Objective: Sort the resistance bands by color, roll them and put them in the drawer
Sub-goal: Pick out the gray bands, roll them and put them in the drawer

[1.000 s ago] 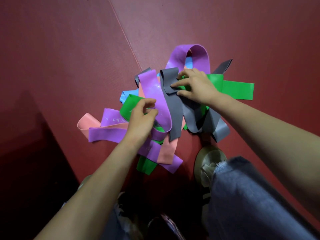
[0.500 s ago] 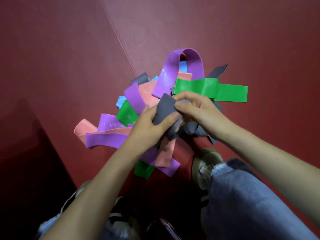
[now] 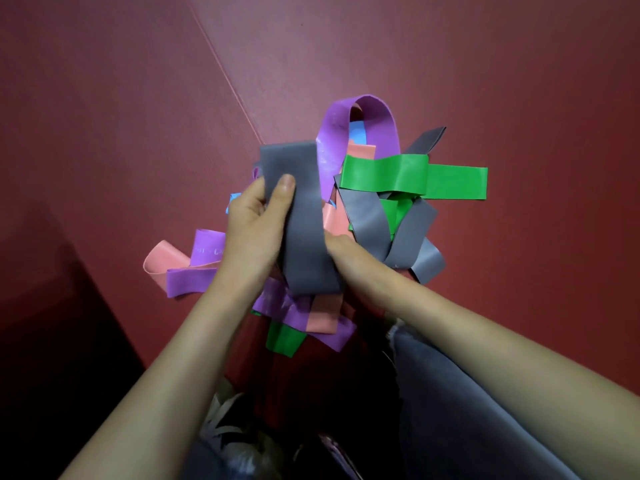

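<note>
While the left hand (image 3: 252,230) grips one grey band (image 3: 304,237), thumb pressed on its face, the strip stands raised over the pile of bands (image 3: 367,216) on the red floor (image 3: 138,133). Right hand (image 3: 341,247) sits behind the strip's lower end with its fingers hidden, so its grasp cannot be told. In the pile, a purple loop (image 3: 332,133) lies at the far side and a green band (image 3: 415,180) to the right, with more grey, pink and blue tangled between.
</note>
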`<state>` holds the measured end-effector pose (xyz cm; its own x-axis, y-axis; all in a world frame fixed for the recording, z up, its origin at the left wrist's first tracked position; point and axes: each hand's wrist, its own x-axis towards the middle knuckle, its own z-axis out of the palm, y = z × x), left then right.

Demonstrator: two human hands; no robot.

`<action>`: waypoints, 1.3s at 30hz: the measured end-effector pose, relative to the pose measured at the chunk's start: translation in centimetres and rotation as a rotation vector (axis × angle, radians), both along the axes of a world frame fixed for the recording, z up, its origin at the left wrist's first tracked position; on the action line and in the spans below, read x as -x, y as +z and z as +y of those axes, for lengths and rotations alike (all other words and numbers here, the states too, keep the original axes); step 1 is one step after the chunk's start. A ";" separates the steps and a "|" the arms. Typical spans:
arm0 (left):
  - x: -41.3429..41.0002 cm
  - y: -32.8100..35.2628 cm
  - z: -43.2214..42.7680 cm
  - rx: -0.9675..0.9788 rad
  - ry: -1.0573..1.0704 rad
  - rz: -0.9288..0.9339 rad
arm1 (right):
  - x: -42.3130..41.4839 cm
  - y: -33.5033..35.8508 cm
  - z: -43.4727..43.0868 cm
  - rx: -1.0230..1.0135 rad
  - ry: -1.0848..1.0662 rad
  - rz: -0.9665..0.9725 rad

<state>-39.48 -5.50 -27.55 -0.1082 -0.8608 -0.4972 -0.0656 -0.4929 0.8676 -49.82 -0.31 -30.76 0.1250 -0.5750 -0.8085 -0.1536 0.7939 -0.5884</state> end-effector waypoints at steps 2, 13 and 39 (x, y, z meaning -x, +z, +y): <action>0.1 -0.1 -0.5 -0.010 0.041 0.016 | -0.1 0.5 0.5 -0.178 -0.255 -0.227; 0.7 -2.2 1.5 -0.273 0.014 0.094 | 6.4 -3.1 0.0 0.317 -0.183 0.632; 1.7 -0.7 0.9 -0.436 0.263 0.198 | -0.2 1.2 -1.6 0.320 -0.469 -0.165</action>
